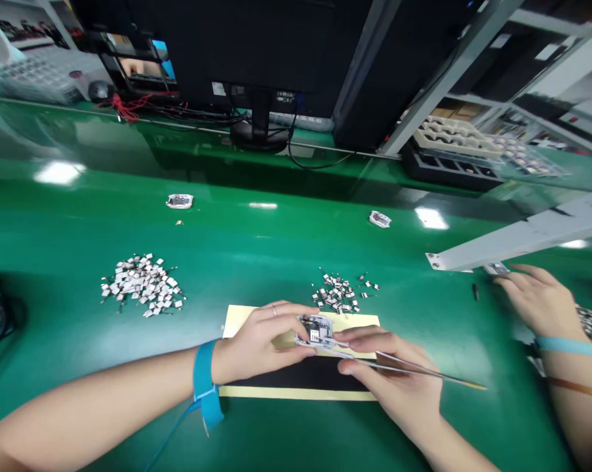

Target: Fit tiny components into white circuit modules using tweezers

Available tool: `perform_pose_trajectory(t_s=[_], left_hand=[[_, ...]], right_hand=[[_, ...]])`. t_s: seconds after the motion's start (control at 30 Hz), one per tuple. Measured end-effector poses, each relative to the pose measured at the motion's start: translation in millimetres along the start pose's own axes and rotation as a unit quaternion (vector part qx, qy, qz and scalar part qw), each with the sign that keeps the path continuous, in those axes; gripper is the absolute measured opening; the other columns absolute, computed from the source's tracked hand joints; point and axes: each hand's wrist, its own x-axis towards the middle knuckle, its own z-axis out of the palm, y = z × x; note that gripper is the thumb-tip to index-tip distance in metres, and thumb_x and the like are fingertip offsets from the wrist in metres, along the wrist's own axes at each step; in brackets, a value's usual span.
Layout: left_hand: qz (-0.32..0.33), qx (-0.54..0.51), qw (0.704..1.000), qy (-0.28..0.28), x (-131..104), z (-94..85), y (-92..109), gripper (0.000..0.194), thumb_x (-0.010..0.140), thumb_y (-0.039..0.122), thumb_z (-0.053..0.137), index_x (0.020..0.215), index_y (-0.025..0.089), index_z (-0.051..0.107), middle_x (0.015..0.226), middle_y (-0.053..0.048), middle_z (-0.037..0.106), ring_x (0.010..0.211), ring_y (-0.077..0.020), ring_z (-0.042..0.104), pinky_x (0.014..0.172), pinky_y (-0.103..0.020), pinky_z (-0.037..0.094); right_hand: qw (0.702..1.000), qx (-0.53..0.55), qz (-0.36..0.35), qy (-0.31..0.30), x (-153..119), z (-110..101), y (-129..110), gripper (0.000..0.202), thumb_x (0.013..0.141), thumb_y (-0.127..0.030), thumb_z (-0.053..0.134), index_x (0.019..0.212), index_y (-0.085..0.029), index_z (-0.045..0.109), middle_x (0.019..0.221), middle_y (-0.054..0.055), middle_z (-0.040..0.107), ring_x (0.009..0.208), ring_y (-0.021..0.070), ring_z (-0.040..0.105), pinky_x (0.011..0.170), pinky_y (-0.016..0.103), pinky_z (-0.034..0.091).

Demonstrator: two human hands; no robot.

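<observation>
Head view: a small case held in the left hand.
It is pinched at its left end by fingers and thumb; tweezers are grasped by the right hand, their tips at the case's right side.

The mat lies on the table, before the person. The unit sits over the mat, between the left hand and the right hand; the tweezers lie in the right hand, tips at the unit. The left pile lies left of the mat; the right pile lies at its far edge. Behind each pile lies one shell. The monitor stands behind both shells, wires left of its base, trays to the right.
</observation>
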Motion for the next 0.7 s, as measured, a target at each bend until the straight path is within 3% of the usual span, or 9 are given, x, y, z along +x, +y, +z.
perform_pose_trajectory(t_s=[0.33,0.7], left_hand=[[0.011,-0.016,0.999,0.033,5.1,0.1,-1.2,0.009,0.07,0.02,0.062,0.07,0.015,0.054,0.101,-0.012,0.062,0.092,-0.018,0.06,0.076,-0.029,0.049],[0.06,-0.01,0.998,0.012,5.8,0.9,-2.2,0.011,0.071,0.02,0.062,0.067,0.015,0.053,0.097,-0.013,0.064,0.09,-0.017,0.06,0.075,-0.028,0.048]], right_hand=[[0.998,0.035,0.046,0.04,1.5,5.9,2.6,0.027,0.06,-0.006,0.069,0.078,-0.025,0.06,0.076,-0.001,0.067,0.075,0.0167,0.063,0.068,0.029,0.054],[1.0,-0.018,-0.016,-0.008,0.8,4.3,3.8,0.032,0.06,-0.002,0.069,0.083,-0.023,0.061,0.083,0.001,0.067,0.077,0.0181,0.063,0.068,0.031,0.053]])
